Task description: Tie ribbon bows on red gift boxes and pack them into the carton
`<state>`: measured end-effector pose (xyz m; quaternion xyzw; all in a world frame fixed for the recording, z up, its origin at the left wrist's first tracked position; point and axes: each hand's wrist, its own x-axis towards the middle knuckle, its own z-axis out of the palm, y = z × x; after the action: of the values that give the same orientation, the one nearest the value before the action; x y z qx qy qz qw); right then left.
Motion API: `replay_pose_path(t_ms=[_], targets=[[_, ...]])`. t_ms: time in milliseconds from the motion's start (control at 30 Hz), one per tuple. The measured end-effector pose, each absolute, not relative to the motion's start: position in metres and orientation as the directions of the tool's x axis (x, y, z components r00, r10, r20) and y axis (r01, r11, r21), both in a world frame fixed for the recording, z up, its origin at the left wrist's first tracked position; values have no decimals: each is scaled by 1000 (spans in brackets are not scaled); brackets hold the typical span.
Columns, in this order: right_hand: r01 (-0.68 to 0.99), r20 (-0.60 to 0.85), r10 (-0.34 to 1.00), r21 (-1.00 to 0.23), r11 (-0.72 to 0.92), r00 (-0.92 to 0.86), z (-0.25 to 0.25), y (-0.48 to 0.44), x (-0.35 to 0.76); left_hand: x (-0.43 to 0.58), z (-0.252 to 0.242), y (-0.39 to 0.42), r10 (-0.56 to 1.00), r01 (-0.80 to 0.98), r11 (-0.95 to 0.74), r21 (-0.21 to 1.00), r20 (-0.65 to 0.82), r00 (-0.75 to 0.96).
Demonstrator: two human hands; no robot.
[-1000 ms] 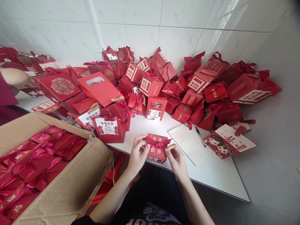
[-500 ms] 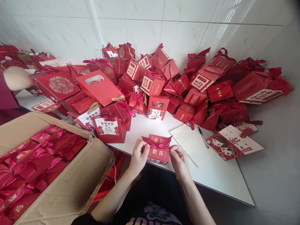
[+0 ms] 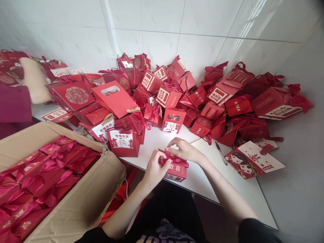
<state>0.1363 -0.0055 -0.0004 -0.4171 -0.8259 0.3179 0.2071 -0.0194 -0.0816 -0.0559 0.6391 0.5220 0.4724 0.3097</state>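
Note:
A small red gift box [image 3: 175,169] with a red ribbon [image 3: 177,160] across its top stands at the near edge of the white table [image 3: 199,179]. My left hand [image 3: 155,168] pinches the ribbon's left end, fingers closed. My right hand [image 3: 184,149] lies over the top of the box from behind, fingers curled on the ribbon. A large pile of red gift boxes and bags [image 3: 177,94] fills the table behind.
An open cardboard carton [image 3: 83,195] at the left holds several flat red ribboned boxes. A sheet of paper [image 3: 202,145] with a pen [image 3: 221,152] lies to the right, beside a red printed card [image 3: 250,161]. Another person's arm [image 3: 32,84] shows at far left. A tiled wall [image 3: 177,30] stands behind.
My right hand moved from the box's right side up and over its top. The left hand stayed pinching the ribbon. The other person's arm at the left rose.

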Motion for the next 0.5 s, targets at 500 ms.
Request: replay_pose_path(t_ms=[500], targets=[[458,-14,896,-863,214,-444,-22,7,124,-19,-55,-75,854,487,-518,703,456,251]])
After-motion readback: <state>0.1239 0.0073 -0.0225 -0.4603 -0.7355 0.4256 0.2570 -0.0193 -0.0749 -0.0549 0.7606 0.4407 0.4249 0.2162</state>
